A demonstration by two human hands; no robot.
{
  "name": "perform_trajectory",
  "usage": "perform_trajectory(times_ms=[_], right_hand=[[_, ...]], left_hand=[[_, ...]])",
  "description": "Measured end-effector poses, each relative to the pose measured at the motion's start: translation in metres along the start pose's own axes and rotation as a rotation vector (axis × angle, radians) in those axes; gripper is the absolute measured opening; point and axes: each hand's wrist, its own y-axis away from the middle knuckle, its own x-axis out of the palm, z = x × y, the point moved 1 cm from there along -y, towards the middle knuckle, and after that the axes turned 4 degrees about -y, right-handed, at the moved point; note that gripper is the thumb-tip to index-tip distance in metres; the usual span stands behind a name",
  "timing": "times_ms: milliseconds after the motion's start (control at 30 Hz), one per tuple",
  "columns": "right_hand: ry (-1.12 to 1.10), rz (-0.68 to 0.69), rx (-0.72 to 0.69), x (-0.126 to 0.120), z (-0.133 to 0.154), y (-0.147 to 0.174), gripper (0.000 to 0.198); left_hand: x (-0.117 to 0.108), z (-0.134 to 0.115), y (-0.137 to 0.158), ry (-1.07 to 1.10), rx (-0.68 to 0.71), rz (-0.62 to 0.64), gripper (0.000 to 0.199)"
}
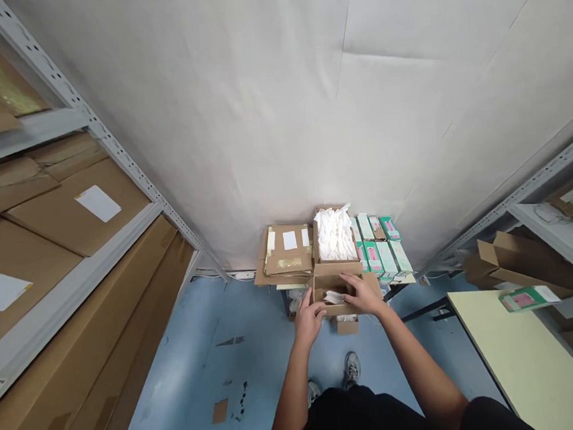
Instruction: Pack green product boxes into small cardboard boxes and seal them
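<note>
Holding an open carton (342, 309) at the near edge of the desk (291, 286).
Left hand (307, 317) pinches its left rim; right hand (361, 294) dips inside by a white packet (332, 297), pinched or not, I can't tell.

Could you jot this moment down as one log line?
Left hand: at left side of open box; right hand: at right side, near white item inside; beyond: white heap

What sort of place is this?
Probably a storeroom: light-grey metal shelving holds large brown cardboard boxes, and small green-and-white cartons sit beside an open cardboard box packed with white items.
</note>
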Motion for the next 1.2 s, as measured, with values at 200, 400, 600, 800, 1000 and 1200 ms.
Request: perform_trajectory(times_ms=[200,400,600,800,1000,1200], right_hand=[[-0.030,-0.128,0.030,-0.036,-0.005,0.041,0.045],[0.021,-0.306,0.067,-0.084,-0.041,0.107,0.038],[0.046,-0.469,0.234,-0.165,-0.108,0.222,0.040],[0.050,-0.755,0.434,-0.242,-0.179,0.356,0.050],[0.055,-1.015,0.548,-0.290,-0.219,0.457,0.056],[0.034,-1.324,0.674,-0.307,-0.239,0.520,0.062]], left_hand=[[0.011,-0.017,0.014,-0.018,0.058,0.003,0.025],[0.061,-0.056,0.007,-0.040,0.155,0.099,0.030],[0.157,-0.143,0.001,-0.066,0.311,0.281,0.029],[0.279,-0.251,0.021,-0.058,0.494,0.451,0.026],[0.381,-0.344,0.049,-0.075,0.628,0.635,0.028],[0.451,-0.396,0.050,-0.075,0.746,0.825,0.029]])
